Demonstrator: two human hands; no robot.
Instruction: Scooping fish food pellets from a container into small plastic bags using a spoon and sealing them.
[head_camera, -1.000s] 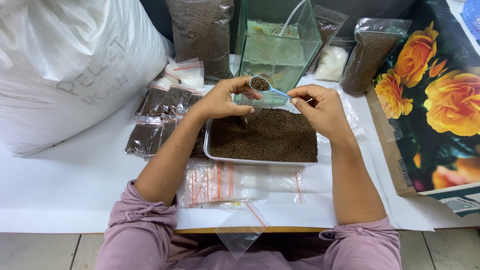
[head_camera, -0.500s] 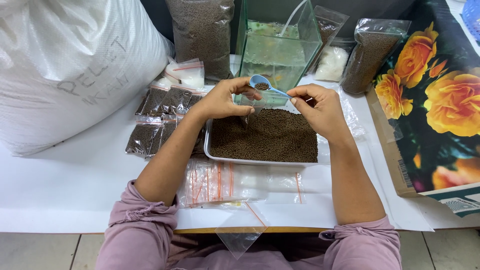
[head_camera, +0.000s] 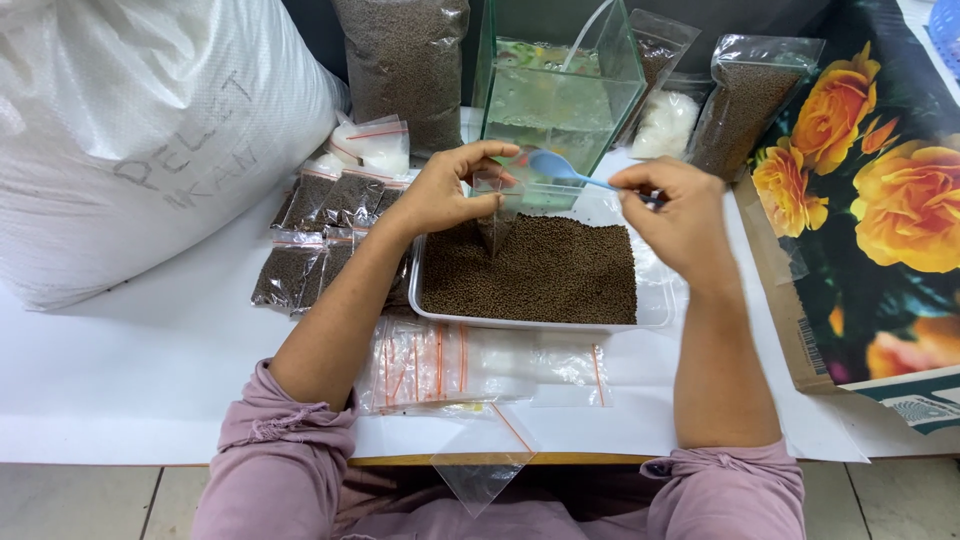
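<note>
The left hand (head_camera: 445, 195) pinches the mouth of a small clear bag (head_camera: 495, 215), fingers closed on its top edge; the bag hangs point-down, its tip touching the brown pellets (head_camera: 530, 275). The right hand (head_camera: 675, 215) grips the handle of a blue spoon (head_camera: 550, 165), most of the handle hidden inside the fist. The spoon's bowl sits just at the bag's opening; whether it carries pellets cannot be made out. The pellets fill a white tray (head_camera: 655, 305) below both hands. Empty zip bags (head_camera: 440, 365) lie just in front of the tray, filled packets (head_camera: 320, 230) to its left. A glass tank (head_camera: 560, 90) stands behind, its top cut off. A large white sack (head_camera: 140, 130) is partly out of frame.
</note>
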